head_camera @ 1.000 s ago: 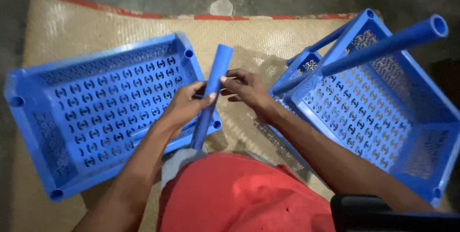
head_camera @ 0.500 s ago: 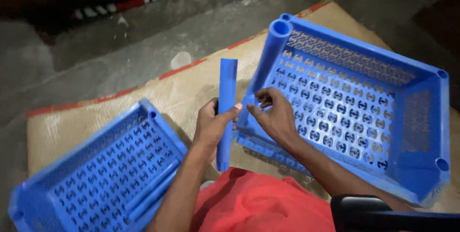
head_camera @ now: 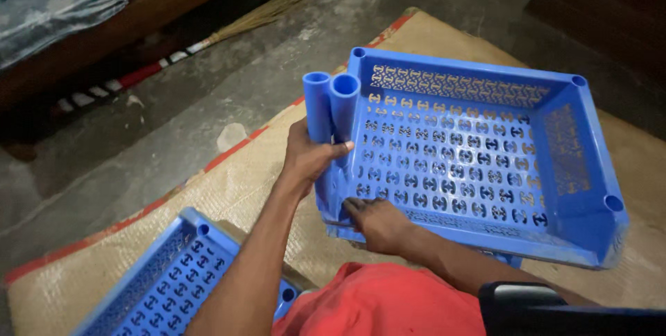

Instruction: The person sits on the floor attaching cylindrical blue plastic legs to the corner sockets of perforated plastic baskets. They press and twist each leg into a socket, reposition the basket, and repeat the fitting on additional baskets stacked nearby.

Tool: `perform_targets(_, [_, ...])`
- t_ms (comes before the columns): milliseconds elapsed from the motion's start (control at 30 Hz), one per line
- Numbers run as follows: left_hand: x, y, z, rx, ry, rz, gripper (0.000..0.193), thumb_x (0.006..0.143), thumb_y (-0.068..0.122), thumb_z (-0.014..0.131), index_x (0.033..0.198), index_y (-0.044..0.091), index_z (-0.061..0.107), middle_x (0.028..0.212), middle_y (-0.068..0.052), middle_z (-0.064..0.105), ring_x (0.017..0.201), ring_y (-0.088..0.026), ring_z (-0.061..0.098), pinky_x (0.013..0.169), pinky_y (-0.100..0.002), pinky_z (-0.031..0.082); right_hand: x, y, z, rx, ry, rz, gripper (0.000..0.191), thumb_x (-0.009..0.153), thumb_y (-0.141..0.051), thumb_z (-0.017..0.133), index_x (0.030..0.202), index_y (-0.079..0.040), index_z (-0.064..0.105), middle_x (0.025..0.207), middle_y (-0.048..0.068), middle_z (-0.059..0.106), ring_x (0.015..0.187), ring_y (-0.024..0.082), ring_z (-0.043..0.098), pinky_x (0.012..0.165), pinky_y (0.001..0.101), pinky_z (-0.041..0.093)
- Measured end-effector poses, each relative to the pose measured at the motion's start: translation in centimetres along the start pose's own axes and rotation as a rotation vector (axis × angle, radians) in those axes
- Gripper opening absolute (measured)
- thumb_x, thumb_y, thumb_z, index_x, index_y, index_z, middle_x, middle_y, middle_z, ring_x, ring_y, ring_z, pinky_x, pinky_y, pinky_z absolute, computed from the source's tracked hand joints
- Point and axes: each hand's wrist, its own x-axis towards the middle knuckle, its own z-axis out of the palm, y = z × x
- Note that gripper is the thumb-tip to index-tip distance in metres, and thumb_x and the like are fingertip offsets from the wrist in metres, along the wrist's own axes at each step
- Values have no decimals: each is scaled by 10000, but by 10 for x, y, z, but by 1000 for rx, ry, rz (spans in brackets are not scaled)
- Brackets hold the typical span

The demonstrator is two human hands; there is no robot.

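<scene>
On the woven mat (head_camera: 208,197), the large blue perforated tray (head_camera: 485,162) sits tilted toward the person. At its near-left corner, the left hand (head_camera: 309,156) is wrapped closed around 2 blue tubes (head_camera: 331,110), held upright and side by side, their open ends above the tray's rim. Just below that corner, the right hand (head_camera: 378,221) rests on the tray's near edge, fingers curled loosely against it. Well left of this tray, a second blue tray (head_camera: 173,280) lies on the mat.
</scene>
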Motion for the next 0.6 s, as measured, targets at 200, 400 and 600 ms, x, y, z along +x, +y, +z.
perform_targets(200, [-17,-2,13,-29,73,-70,306,618,-6,884,895,25,757,864,-46,783,741,-141,722,694,-316,596,-21,-1,-4,-168,14,-132,755,739,-111,692,1435,40,443,1471,214,522,1232,350,600,962,475,467])
perform_targets(400, [-56,-2,43,-90,5,118,397,585,84,940,928,29,749,888,-58,780,769,-130,711,703,-324,591,-78,44,-9,-98,-10,-209,750,707,-73,692,1425,13,495,1428,189,559,1277,336,562,984,488,450])
perform_targets(600, [-90,26,86,104,-302,-1,461,563,200,940,980,83,779,884,-36,808,793,-116,751,744,-327,604,-129,144,-12,577,-352,221,321,917,-132,669,1238,-119,674,1136,145,704,1048,254,646,885,394,553])
